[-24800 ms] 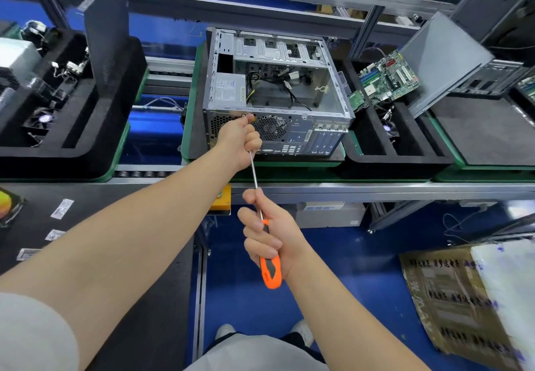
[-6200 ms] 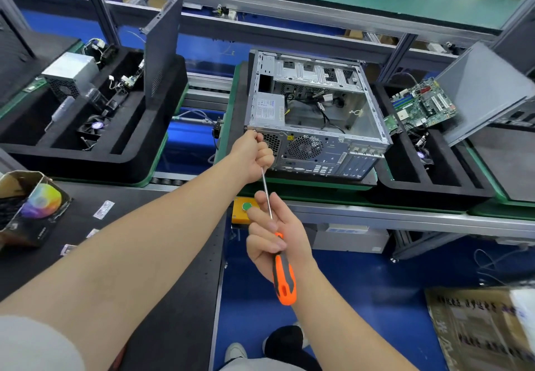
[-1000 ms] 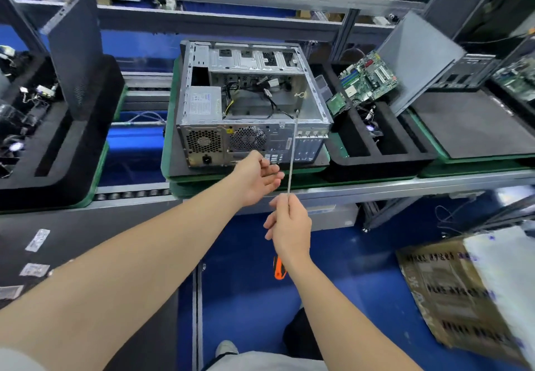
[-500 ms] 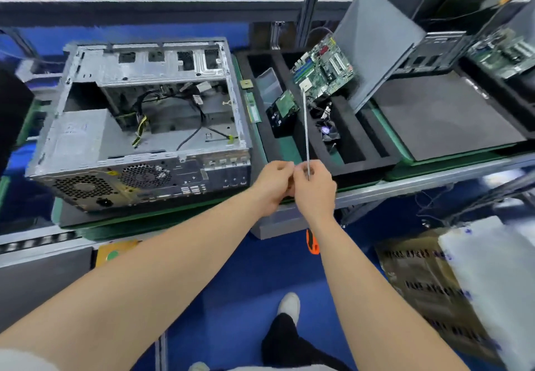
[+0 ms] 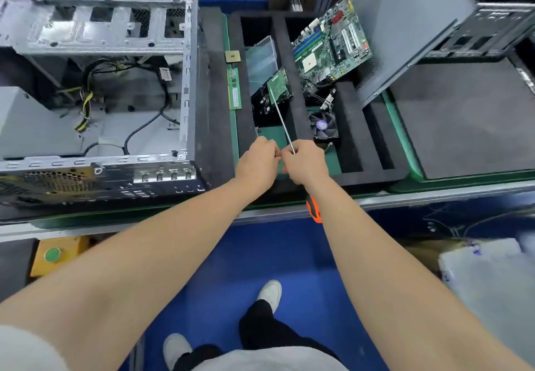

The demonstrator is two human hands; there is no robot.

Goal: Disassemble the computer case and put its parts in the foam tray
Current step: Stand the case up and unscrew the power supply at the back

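Roughly speaking, the computer case (image 5: 98,87) fills the upper left of the frame. It lies open on its side with the power supply (image 5: 26,121) and loose cables (image 5: 144,127) inside. As sheet metal it should be stiff, fairly heavy and sharp at cut edges, so I would lift it by the frame rails, never by the wiring.

Right of it, at upper centre, a memory stick (image 5: 234,90) and a small square chip (image 5: 233,56) lie along the left rim of the foam tray (image 5: 350,133). Both look light and fragile, best held by their edges.

At centre frame the left hand (image 5: 256,162) has its fingertips pinched together against the right hand (image 5: 305,163). I cannot tell whether a screw sits between them. The right hand is wrapped round the screwdriver (image 5: 314,210), with the shaft pointing up over the tray and the orange handle below the wrist.

Further right, a motherboard (image 5: 333,40) leans in the tray above a fan (image 5: 323,125).

No brand or label reads clearly, and the print on the bags (image 5: 492,278) at lower right is blurred.
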